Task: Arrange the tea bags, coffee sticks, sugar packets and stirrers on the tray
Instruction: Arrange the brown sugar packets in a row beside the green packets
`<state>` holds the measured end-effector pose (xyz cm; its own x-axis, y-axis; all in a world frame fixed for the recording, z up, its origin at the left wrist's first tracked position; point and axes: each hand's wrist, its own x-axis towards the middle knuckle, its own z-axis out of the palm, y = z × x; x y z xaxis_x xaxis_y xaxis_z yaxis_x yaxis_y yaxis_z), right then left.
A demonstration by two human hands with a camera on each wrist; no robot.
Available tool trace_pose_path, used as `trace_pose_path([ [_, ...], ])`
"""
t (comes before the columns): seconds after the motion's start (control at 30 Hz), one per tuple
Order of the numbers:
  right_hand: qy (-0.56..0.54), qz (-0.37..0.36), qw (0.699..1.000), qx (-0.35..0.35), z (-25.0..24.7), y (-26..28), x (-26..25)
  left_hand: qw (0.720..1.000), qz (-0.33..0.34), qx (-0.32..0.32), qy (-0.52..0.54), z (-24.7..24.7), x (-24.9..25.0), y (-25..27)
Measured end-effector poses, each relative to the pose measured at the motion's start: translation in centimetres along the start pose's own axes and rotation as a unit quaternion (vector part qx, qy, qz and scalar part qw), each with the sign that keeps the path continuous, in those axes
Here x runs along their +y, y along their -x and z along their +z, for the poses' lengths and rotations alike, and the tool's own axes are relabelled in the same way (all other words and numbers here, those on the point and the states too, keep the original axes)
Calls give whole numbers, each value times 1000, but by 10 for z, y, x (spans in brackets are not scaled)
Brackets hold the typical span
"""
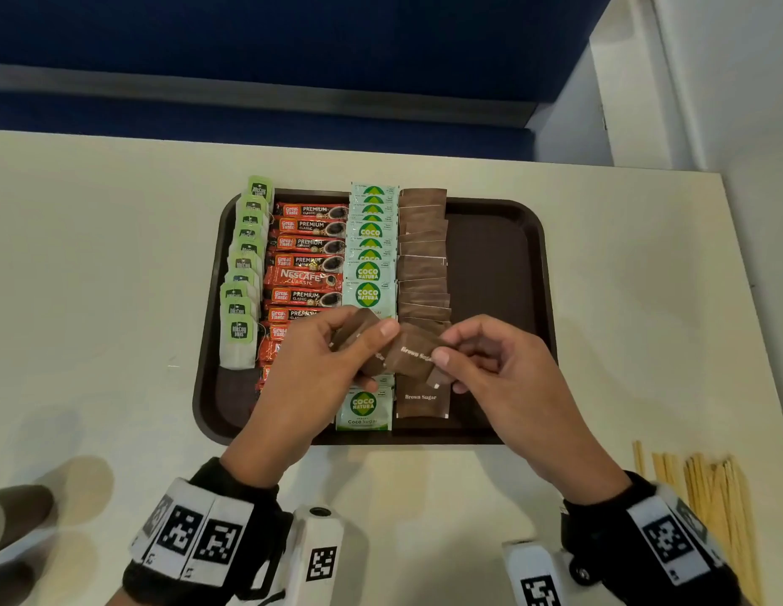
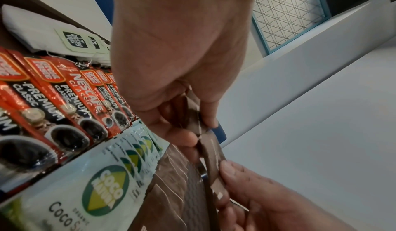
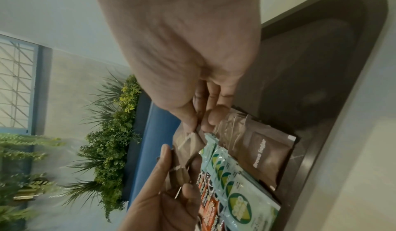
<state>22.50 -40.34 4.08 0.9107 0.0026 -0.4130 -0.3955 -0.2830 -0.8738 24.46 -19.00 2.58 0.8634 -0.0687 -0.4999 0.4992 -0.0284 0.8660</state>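
A dark brown tray [image 1: 490, 264] holds four rows: green-tagged tea bags [image 1: 243, 264], red coffee sticks [image 1: 309, 260], pale Coco sugar packets [image 1: 370, 273] and brown sugar packets [image 1: 422, 269]. Above the tray's front, my left hand [image 1: 363, 343] grips a small stack of brown sugar packets [image 2: 193, 109]. My right hand [image 1: 451, 360] pinches one brown sugar packet [image 1: 418, 354] by its end, thumb on top, right against that stack. The right strip of the tray is bare. Wooden stirrers [image 1: 713, 496] lie on the table to the right of my right wrist.
The tray sits on a cream table [image 1: 96, 255] with bare surface to its left and right. A blurred dark object [image 1: 18, 513] lies at the near left edge. A blue partition [image 1: 250, 45] runs behind the table, and a white wall [image 1: 709, 80] stands at the far right.
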Motion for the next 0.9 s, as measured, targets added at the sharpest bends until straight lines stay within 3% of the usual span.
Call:
trace_pose_path([
  [0.17, 68, 6, 997, -33, -5, 4, 22, 997, -12, 43, 58, -5, 0, -4],
  [0.33, 111, 2, 993, -48, 2, 16, 42, 997, -20, 42, 63, -8, 1, -5],
  [0.77, 222, -76, 972, 5, 14, 19, 61, 999, 20, 34, 15, -10, -2, 3],
  [0.9, 195, -82, 976, 61, 11, 18, 49, 1000, 18, 21, -3, -11, -3, 7],
])
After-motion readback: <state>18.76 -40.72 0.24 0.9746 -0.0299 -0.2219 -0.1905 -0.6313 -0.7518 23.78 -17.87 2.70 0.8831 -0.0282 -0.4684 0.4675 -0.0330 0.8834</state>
